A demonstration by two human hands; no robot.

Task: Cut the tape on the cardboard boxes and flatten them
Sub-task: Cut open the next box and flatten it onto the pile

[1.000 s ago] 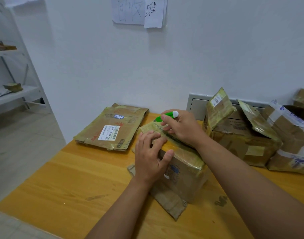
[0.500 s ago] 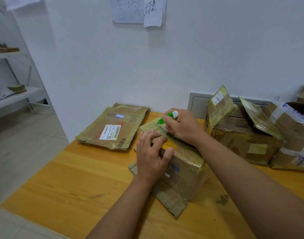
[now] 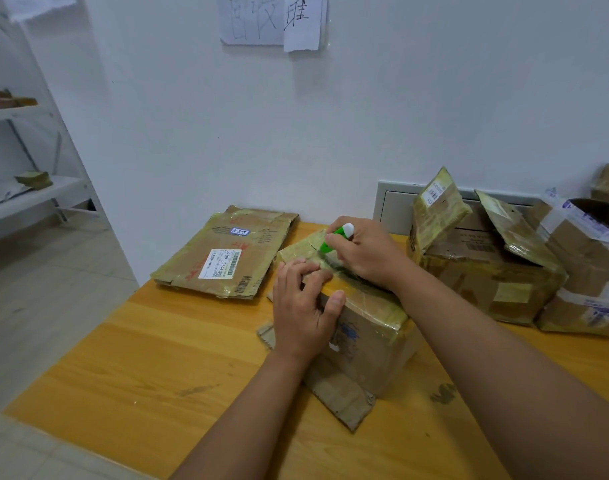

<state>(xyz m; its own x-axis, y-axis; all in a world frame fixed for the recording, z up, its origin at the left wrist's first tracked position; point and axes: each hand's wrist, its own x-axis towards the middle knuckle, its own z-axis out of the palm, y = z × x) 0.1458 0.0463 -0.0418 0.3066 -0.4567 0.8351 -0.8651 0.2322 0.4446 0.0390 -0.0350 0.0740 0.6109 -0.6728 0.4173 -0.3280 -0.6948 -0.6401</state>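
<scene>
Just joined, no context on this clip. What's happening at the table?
A person is cutting open a taped brown cardboard box on the yellow wooden table. The left hand presses on the box top to steady it, while the right hand grips a green-and-white utility cutter at the tape seam. One flattened cardboard box lies to the left; opened boxes wait on the right.

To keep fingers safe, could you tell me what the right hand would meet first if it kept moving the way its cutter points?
Probably the left hand's fingers, pressed on the taped box just ahead of the green cutter; depth is uncertain.
</scene>
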